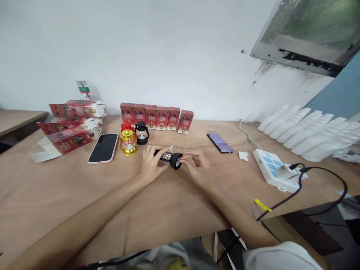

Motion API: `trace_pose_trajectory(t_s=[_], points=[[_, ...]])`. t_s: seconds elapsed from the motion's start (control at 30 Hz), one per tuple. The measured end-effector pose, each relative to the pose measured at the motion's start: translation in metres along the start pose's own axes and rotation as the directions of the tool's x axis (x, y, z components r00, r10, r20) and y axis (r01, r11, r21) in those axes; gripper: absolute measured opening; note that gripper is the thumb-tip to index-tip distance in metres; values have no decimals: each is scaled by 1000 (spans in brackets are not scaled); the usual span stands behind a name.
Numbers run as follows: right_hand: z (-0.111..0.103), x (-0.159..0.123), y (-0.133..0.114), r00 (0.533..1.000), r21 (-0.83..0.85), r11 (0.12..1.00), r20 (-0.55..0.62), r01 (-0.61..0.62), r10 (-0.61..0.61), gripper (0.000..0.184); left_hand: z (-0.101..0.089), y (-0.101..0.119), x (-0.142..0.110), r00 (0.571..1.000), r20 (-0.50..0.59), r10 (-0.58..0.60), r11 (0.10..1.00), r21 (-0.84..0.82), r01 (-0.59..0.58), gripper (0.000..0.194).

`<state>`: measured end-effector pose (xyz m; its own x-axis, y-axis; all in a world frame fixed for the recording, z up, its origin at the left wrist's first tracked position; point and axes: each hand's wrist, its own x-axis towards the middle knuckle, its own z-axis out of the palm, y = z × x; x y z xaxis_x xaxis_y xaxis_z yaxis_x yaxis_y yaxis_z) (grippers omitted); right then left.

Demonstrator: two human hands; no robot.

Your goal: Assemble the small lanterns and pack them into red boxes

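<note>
A small black lantern (175,161) lies tilted on its side above the table, its base turned toward my right. My left hand (152,164) is closed around its top end. At the underside of the base, the fingers of my right hand (197,164) are pinched together; whatever is between them is too small to make out. Left of my hands stand a gold lantern (128,144), a second black lantern (142,134) and a red lantern (125,126), which is partly hidden behind the gold one. Several thin, small pieces (188,149) lie just behind my hands.
Several red boxes (163,119) stand in a row near the wall. Opened red cartons (74,138) and a pink-edged phone (103,149) lie at left. On the right are another phone (219,142), a white power strip (267,165) with black cables, and stacked white pieces (309,131).
</note>
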<state>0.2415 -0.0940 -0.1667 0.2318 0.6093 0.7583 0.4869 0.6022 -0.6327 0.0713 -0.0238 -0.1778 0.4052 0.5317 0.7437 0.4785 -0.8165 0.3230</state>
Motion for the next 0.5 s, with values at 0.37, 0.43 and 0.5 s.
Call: trace_pose_trajectory(t_s=[0.37, 0.43, 0.5], points=[[-25, 20, 31, 976, -308, 948, -218, -83, 15, 17, 0, -1, -1, 995, -63, 78, 992, -97, -84, 40], [-39, 32, 46, 970, -514, 825, -183, -234, 161, 24, -1, -2, -1, 997, -53, 50, 993, -107, -55, 42], [-51, 40, 61, 926, -731, 615, -60, -295, 373, 31, 0, -3, -2, 999, -40, 22, 997, -79, -26, 48]])
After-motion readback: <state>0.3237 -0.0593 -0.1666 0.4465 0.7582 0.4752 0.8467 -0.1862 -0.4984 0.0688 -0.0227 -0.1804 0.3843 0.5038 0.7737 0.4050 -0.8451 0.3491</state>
